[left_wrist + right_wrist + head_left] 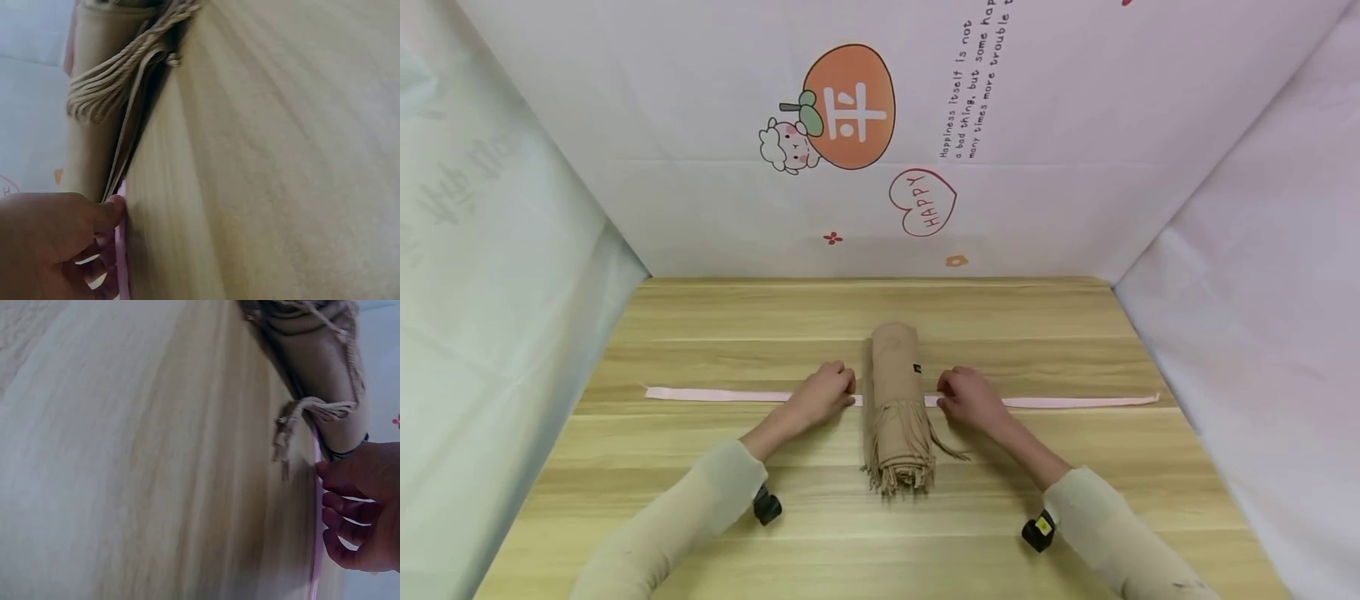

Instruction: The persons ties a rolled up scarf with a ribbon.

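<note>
A rolled tan scarf with twisted fringe and a small black label stands lengthwise mid-table. Beneath it a flat pale pink ribbon runs crosswise, its two ends stretching out left and right. Close to the roll's left side, my left hand pinches the ribbon between thumb and curled fingers, as the left wrist view also shows. On the opposite side my right hand pinches the ribbon beside the roll. In the right wrist view its fingertips meet the ribbon near the loose fringe. The scarf hides the ribbon's middle.
The wood-grain table is enclosed by white sheets at the sides and a printed white backdrop behind. A black wrist camera hangs by the left sleeve, another by the right sleeve.
</note>
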Motion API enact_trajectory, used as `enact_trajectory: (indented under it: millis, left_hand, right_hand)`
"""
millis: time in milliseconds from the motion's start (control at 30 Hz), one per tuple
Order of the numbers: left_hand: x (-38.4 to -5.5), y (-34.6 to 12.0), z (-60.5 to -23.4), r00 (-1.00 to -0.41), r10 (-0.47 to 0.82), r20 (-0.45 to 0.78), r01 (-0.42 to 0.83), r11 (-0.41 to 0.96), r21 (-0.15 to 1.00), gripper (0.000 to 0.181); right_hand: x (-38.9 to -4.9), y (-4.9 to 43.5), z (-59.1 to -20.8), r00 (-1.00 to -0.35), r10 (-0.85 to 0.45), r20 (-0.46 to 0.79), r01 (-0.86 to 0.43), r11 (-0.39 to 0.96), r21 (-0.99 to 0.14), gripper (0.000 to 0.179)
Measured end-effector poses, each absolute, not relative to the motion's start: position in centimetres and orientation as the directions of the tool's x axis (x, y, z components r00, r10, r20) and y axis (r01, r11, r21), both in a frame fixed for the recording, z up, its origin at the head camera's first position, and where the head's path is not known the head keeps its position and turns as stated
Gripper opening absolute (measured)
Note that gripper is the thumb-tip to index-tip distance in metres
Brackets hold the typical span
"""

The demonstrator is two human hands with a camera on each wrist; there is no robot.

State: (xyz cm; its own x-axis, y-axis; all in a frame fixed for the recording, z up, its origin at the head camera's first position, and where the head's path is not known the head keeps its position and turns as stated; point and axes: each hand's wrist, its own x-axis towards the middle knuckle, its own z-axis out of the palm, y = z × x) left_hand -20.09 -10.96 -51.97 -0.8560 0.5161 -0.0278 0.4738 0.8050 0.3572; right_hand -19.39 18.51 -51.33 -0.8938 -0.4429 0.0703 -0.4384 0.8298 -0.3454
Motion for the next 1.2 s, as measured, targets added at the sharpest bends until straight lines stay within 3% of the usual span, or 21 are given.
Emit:
enact_trajectory:
  millis: [167, 400, 667, 933, 1200]
  left_hand:
    - [-19.8, -10.7, -51.9, -0.835, 0.548, -0.047, 0.511, 0.805, 0.301, 0.010]
    - [-20.6, -12.0, -50.9, -0.807, 0.568, -0.162, 0.438, 0.760, 0.481, 0.008]
    - [-21.3, -13.6, -50.2, -0.784, 0.567, -0.250, 0.371, 0.753, 0.543, 0.011]
    - [-21.5, -13.4, -50.2, -0.739, 0.590, -0.324, 0.232, 0.675, 0.701, 0.022]
    - [-21.4, -12.6, -50.7, -0.720, 0.623, -0.304, 0.196, 0.603, 0.773, 0.030]
  right_hand:
    - [-19.4, 18.1, -51.5, -0.884, -0.462, 0.077, -0.460, 0.826, -0.325, 0.013]
    - [-20.1, 17.9, -50.8, -0.868, -0.493, -0.067, -0.416, 0.793, -0.445, 0.009]
    - [-21.2, 19.0, -50.4, -0.852, -0.476, -0.219, -0.280, 0.767, -0.577, 0.012]
    - [-21.6, 19.7, -50.2, -0.755, -0.574, -0.317, -0.160, 0.629, -0.761, 0.020]
    - [-21.9, 20.2, -50.3, -0.655, -0.645, -0.394, -0.050, 0.557, -0.829, 0.026]
